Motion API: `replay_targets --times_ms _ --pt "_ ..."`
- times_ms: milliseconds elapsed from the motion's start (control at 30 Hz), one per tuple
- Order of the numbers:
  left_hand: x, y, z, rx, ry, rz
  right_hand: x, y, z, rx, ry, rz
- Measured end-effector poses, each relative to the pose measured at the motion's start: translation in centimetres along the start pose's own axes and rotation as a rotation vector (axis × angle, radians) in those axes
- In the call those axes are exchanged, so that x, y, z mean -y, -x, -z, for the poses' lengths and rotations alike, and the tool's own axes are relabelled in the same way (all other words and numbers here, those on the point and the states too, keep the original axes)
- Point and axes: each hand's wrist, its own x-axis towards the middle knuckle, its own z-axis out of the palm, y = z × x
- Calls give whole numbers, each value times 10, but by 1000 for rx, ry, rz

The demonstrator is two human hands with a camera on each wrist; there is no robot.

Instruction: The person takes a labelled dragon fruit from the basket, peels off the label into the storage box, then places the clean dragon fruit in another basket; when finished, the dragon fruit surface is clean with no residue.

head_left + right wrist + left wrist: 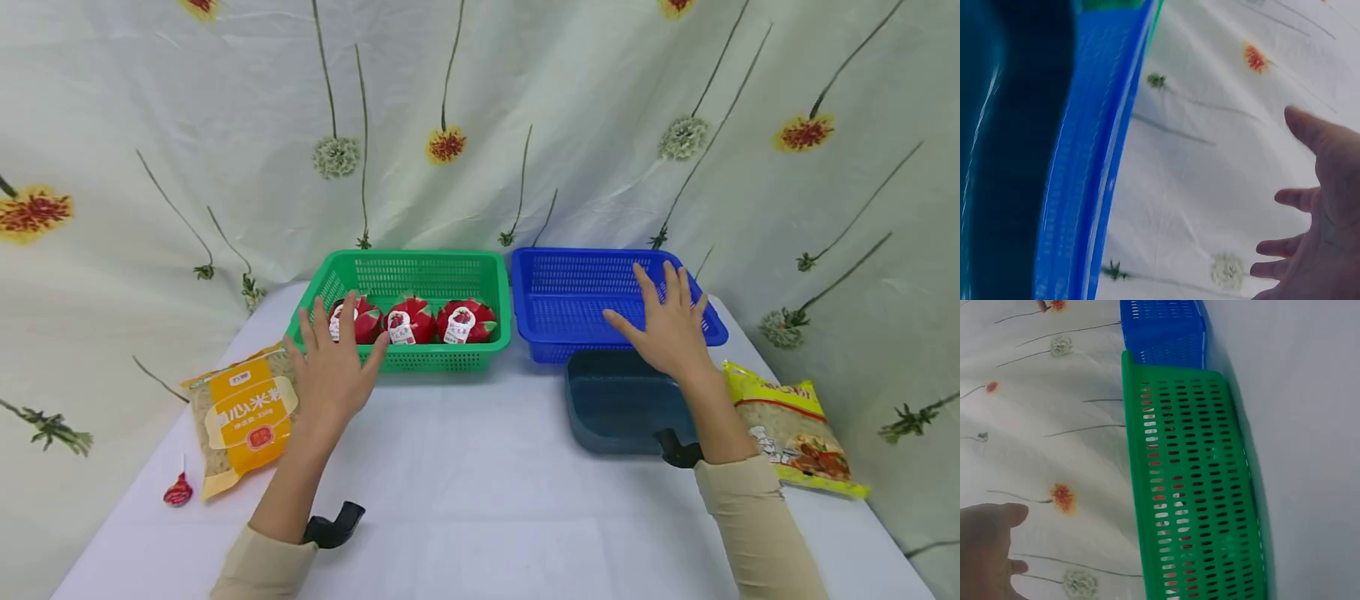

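My left hand (330,367) is raised with spread fingers and holds nothing; in the head view it overlaps the near left corner of the green basket (442,360). Three red dragon fruits with white labels sit in that basket, among them a middle dragon fruit (420,315); my fingers partly cover the leftmost. My right hand (671,325), fingers also spread and holding nothing, overlaps the blue basket (570,312), whose visible floor is bare. Below that hand stands a dark teal tub (615,408), partly covered by my forearm. Both wrist views show the hands up beside the baskets.
On the left lie an orange and clear bag of rice noodles (247,417) and a red-wrapped lollipop (178,490). A yellow food packet (795,429) lies at the right edge. A flower-printed curtain (585,125) hangs behind the white-covered table (465,483).
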Motion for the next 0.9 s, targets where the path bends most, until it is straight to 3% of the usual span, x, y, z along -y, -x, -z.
replay_targets --times_ms 167,300,433,533,633,767,900 --pt "0 5 -11 -204 224 89 38 -21 -18 -80 -249 9" --pt "1 8 -24 -363 338 265 76 -40 -48 -150 -444 59" --pt "4 8 -36 -381 416 515 112 -57 -86 -158 -560 82" --pt "10 7 -46 -344 532 634 130 -67 -115 -107 -601 75" --pt "13 3 -56 -308 641 650 138 -76 -138 -44 -600 65" --pt "13 -2 -69 -315 741 595 142 -82 -157 65 -539 60" --pt "15 -5 -79 -351 770 518 144 -85 -164 188 -418 67"
